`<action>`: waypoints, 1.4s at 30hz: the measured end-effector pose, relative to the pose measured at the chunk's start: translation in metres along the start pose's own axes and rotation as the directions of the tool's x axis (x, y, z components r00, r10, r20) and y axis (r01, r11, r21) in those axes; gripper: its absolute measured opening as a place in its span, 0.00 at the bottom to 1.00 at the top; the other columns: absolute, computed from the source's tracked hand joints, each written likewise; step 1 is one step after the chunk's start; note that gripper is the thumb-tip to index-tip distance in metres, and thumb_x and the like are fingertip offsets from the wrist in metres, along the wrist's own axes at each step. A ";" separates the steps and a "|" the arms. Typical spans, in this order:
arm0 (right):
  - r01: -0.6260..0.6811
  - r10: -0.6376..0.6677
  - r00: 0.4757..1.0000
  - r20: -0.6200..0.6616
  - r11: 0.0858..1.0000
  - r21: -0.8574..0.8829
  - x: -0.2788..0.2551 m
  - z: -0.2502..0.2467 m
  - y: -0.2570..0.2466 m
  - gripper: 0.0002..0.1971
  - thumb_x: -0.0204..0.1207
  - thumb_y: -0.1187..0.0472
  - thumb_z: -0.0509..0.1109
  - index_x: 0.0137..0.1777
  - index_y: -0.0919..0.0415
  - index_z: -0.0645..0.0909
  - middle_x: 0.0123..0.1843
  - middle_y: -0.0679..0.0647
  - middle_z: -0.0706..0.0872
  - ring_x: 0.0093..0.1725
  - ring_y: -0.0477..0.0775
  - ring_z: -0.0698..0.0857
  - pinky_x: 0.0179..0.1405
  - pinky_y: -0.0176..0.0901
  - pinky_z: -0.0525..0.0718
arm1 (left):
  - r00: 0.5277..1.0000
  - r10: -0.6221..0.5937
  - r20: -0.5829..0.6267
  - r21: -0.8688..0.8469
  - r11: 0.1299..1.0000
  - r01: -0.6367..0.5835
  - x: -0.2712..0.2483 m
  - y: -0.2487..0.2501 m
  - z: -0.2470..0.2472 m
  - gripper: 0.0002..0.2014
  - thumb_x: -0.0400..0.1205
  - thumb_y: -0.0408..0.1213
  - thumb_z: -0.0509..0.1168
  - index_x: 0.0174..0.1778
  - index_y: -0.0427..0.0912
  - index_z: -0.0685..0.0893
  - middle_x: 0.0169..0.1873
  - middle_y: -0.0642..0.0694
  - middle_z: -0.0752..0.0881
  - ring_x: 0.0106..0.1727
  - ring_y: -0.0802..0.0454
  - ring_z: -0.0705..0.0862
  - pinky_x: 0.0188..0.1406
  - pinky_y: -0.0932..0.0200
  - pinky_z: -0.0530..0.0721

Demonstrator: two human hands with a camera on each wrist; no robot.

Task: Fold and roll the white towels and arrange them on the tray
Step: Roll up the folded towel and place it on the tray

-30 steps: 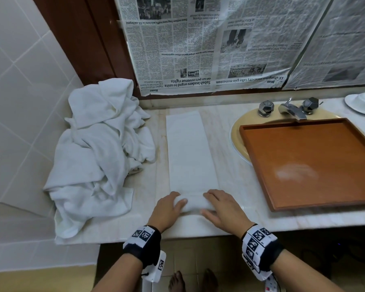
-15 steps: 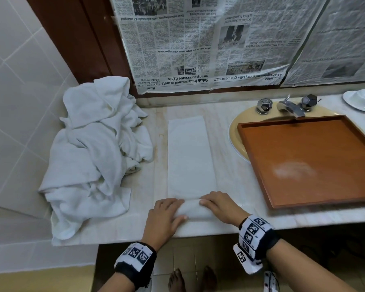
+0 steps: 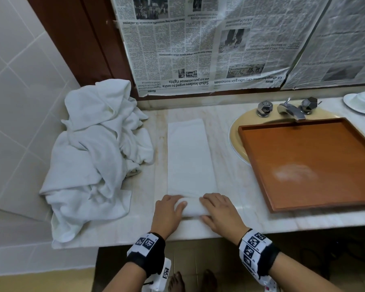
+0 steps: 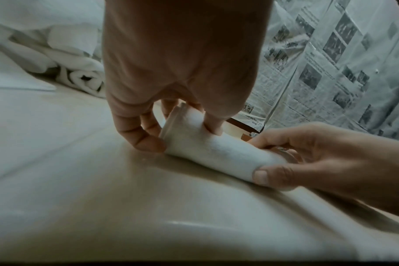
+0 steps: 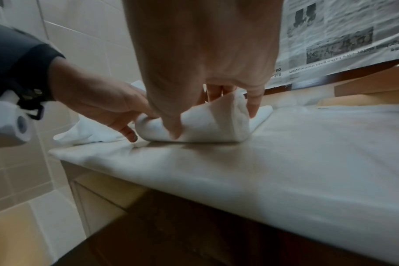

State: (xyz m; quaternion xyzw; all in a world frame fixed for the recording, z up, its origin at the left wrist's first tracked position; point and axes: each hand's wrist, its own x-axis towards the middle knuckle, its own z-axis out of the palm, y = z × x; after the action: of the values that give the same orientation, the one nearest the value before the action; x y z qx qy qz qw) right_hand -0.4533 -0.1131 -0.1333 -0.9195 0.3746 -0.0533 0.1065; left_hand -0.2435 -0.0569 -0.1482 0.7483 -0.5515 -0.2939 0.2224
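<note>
White folded towel (image 3: 190, 157) lay as a long strip on the marble counter (image 3: 228, 165), running from near the back wall to the front edge, between the towel pile and the sink. Its near end was rolled up into a short roll (image 3: 193, 207) right by the counter's front edge; I had both hands on that roll. My left hand (image 3: 167, 213) gripped the roll's left end, thumb on the near side and fingers curled over the top; in the left wrist view the fingertips (image 4: 146, 142) touched the counter beside the layered end of the roll. My right hand (image 3: 221, 213) gripped the right end the same way, thumb (image 4: 262, 177) pressed into the near side, fingers over the far side. Right wrist view showed the roll's end loosely wound, not tight.

Unrolled part of the strip lay flat, edges straight. Pile of crumpled white towels (image 3: 97, 152) sat at the counter's left end against the tiled wall, just beside the strip, not touching it as far as I could tell; one corner hung over the front edge. Wooden tray (image 3: 259, 157) sat over the sink (image 3: 235, 131) on the right side, nothing in it, well apart from the roll. Faucet (image 3: 291, 108) behind the tray at the back edge. White cup and saucer (image 3: 360, 101) in the back right corner. Newspaper sheets (image 3: 209, 43) covered the wall behind.
</note>
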 end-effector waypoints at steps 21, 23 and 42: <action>-0.165 0.166 0.986 0.018 0.957 0.240 0.025 -0.010 0.009 0.16 0.88 0.53 0.57 0.59 0.60 0.85 0.58 0.54 0.85 0.57 0.59 0.82 0.57 0.52 0.80 | 0.993 0.046 0.111 -0.025 0.999 -0.044 -0.001 -0.015 -0.021 0.38 0.73 0.79 0.50 0.68 0.59 0.82 0.58 0.54 0.85 0.61 0.54 0.81 0.64 0.50 0.79; -0.138 0.149 0.978 -0.146 0.987 0.084 0.014 -0.006 -0.001 0.18 0.84 0.54 0.56 0.61 0.61 0.84 0.58 0.56 0.85 0.54 0.60 0.85 0.49 0.53 0.85 | 0.993 0.014 0.119 -0.047 0.999 -0.008 0.005 -0.013 -0.022 0.36 0.73 0.77 0.52 0.65 0.57 0.83 0.55 0.54 0.86 0.59 0.54 0.82 0.62 0.51 0.79; -0.308 0.158 0.886 0.435 0.903 0.298 0.041 -0.029 0.021 0.27 0.79 0.47 0.72 0.75 0.56 0.75 0.67 0.54 0.74 0.68 0.56 0.73 0.67 0.46 0.72 | 0.985 0.129 0.115 0.172 0.974 -0.148 0.001 -0.013 -0.018 0.41 0.72 0.82 0.44 0.76 0.66 0.73 0.69 0.60 0.76 0.67 0.53 0.72 0.63 0.50 0.79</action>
State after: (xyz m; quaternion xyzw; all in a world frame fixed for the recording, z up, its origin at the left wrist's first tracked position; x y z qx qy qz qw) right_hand -0.4435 -0.1608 -0.1090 -0.8228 0.4380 0.0820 0.3527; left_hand -0.2215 -0.0538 -0.1439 0.7089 -0.6373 -0.2650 0.1451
